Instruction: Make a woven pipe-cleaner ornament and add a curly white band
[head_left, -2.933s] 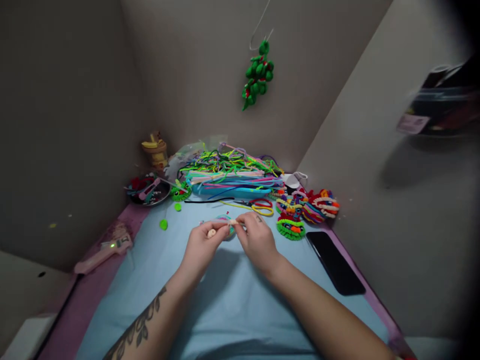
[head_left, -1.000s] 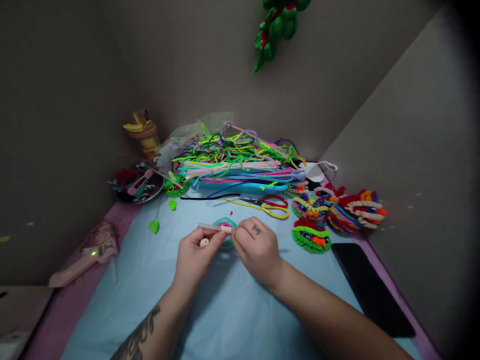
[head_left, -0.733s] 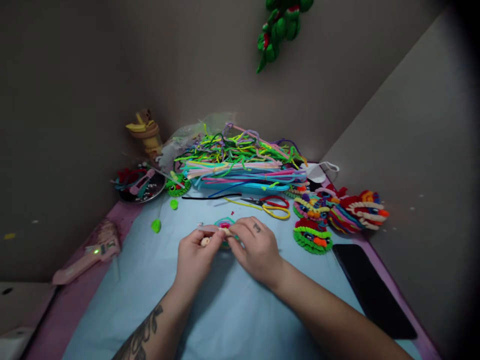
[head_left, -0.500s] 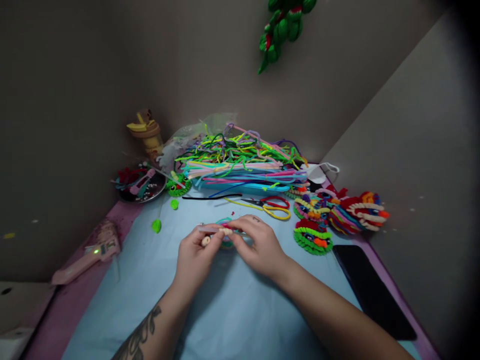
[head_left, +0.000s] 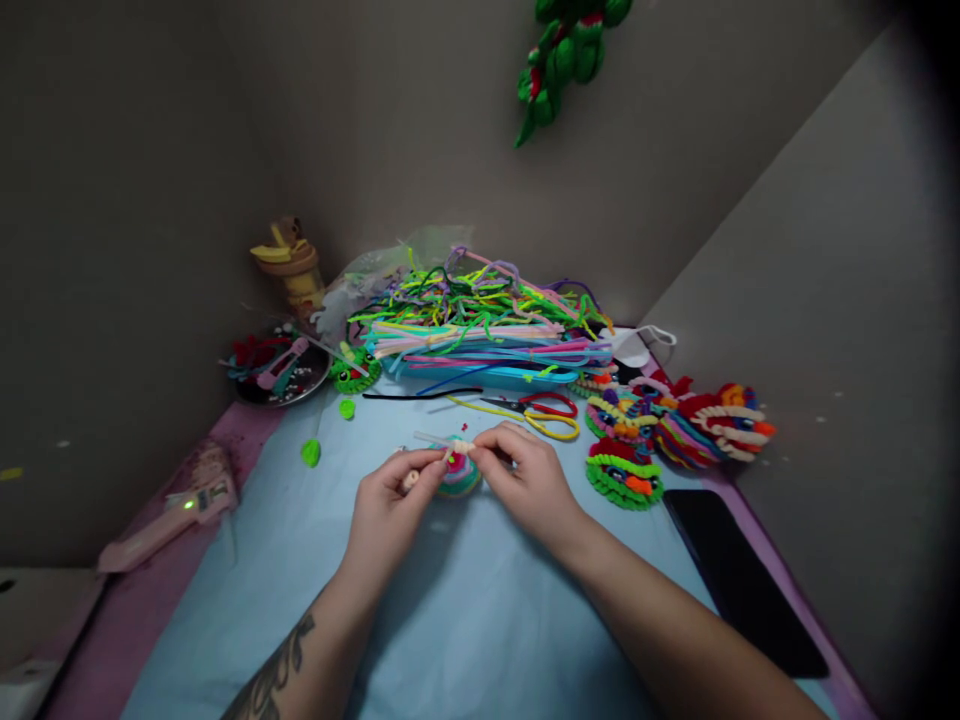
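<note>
Both my hands meet over the light blue mat (head_left: 450,620). My left hand (head_left: 390,505) is closed, pinching a small round coil of pipe cleaners (head_left: 457,475), teal outside and pink inside, with a small beige bead-like piece tucked under its fingers. My right hand (head_left: 525,480) is closed too, its fingertips pinching a pale pink pipe cleaner (head_left: 442,441) that lies across the top of the coil and sticks out to the left. The two hands nearly touch at the coil.
A heap of coloured pipe cleaners (head_left: 480,320) lies at the back, red-and-yellow scissors (head_left: 536,410) before it. Finished coiled pieces (head_left: 675,420) sit right, a black phone (head_left: 742,590) at the right edge. A pink glue gun (head_left: 172,510) and a dark dish (head_left: 277,375) are left.
My view dropped and moved closer after the oldest frame. Over the last second the coil tilted up so that its face shows, and my right fingers shifted along the pale pipe cleaner.
</note>
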